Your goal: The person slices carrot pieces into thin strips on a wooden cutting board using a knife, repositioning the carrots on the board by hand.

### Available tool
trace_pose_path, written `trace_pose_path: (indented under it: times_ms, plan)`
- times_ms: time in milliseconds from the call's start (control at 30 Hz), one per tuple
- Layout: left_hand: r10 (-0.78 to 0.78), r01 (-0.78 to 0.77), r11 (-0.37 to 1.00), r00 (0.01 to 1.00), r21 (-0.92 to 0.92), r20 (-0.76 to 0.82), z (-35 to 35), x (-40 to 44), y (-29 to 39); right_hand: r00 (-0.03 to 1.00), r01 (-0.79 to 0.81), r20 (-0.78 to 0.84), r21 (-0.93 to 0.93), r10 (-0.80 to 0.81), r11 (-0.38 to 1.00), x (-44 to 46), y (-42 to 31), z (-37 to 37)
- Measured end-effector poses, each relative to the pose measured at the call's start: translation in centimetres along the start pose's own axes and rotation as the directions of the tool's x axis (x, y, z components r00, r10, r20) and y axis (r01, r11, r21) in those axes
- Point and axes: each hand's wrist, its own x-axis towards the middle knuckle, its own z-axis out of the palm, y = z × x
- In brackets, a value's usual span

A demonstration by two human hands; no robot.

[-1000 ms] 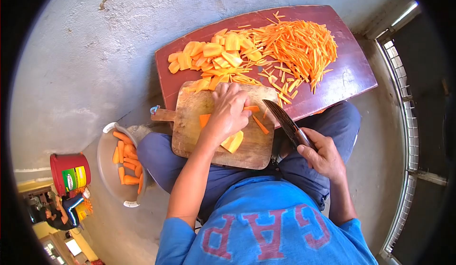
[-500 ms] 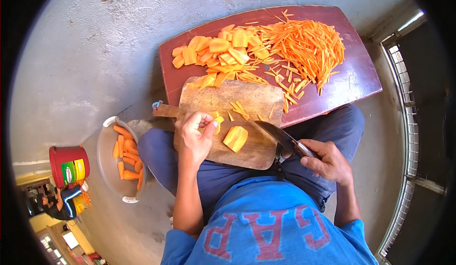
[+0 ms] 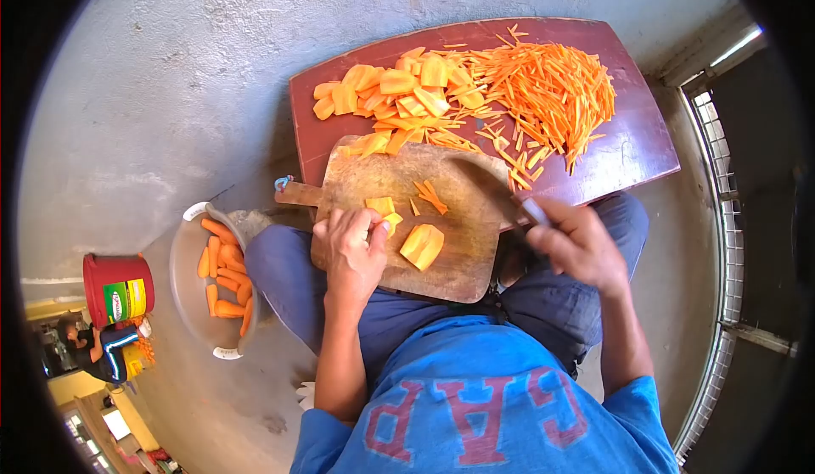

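Observation:
A wooden cutting board [image 3: 458, 274] with a handle lies across my lap. On its left side my left hand [image 3: 350, 245] has its fingers curled and pinched on a carrot piece [image 3: 390, 219]. My right hand [image 3: 581, 249] is wrapped round a knife [image 3: 533, 211], raised over the board's right side, its blade smeared by motion. Between the hands lies a thick carrot chunk [image 3: 422, 246]. A few thin carrot sticks [image 3: 431, 196] rest just above it.
Beyond the board, a dark red table [image 3: 645, 139] bears carrot slices [image 3: 399, 81] and a heap of carrot strips [image 3: 552, 92]. Several whole peeled carrots [image 3: 227, 258] lie in a basin [image 3: 191, 304] at left. Past it are a red bucket [image 3: 98, 287] and another person [image 3: 106, 347].
My right hand has lifted the knife up and away from me, turning the blade over the board. My left hand has shifted slightly downward and stays at the carrot piece.

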Motion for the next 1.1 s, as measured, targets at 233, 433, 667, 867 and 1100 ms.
trace_pose_path:
  times_ms: [233, 433, 667, 867, 1100]
  plan:
    - [0.008, -0.008, 1.000, 1.000, 0.002, 0.026, -0.9, -0.4, 0.5, 0.946, 0.246, 0.257, -0.170, -0.198, 0.954, 4.6, 1.6, 2.0]
    - [-0.027, 0.028, 0.994, 1.000, -0.106, 0.015, -0.3, -0.7, 0.4, 0.990, -0.006, -0.143, -0.119, -0.011, 0.993, 4.2, 2.3, -3.2]
    - [-0.212, 0.210, 0.894, 0.977, -0.396, 0.040, 1.3, 0.6, 1.5, 1.000, -0.005, 0.016, 0.078, 0.004, 0.997, 1.4, 3.6, 0.1]
    - [-0.202, 0.217, 0.860, 0.976, -0.462, 0.082, 2.7, 1.7, 1.8, 0.976, 0.006, -0.216, 0.123, 0.021, 0.992, 3.7, 5.0, -1.4]
    - [-0.129, 0.143, 0.918, 0.990, -0.369, 0.064, 4.4, 2.8, 2.6, 0.997, -0.031, -0.075, 0.074, 0.037, 0.997, 2.1, 3.6, 0.0]
